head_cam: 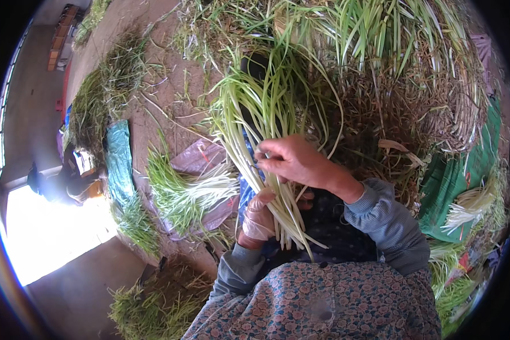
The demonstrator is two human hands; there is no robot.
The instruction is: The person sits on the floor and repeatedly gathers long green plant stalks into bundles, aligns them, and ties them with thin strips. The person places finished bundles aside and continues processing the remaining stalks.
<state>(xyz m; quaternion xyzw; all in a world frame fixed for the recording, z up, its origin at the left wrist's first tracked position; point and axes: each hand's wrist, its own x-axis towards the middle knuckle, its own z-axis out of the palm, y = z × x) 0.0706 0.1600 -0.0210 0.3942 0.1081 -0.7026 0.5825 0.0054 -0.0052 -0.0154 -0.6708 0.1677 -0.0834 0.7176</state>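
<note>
A loose bundle of long white-stemmed green stalks (263, 102), like chives, lies across my lap with its leafy ends pointing away from me. My left hand (258, 214), in a thin translucent glove, grips the white stems from the left and from below. Bare and curled, my right hand (299, 163) is over the upper stems, thumb and forefinger close together; whether a stalk is between them is hidden. Left of the bundle, a pile of similar stalks (208, 187) rests on a pinkish plastic sheet (195, 159).
A large heap of untrimmed stalks with dry brown matter (391, 85) rises ahead and right. At the right, a green sheet (433, 199) bears pale stalks (471, 204). Grassy waste (97, 102) lies left on the earthen floor (148, 114). Beyond, a person (74, 178) is by a bright doorway.
</note>
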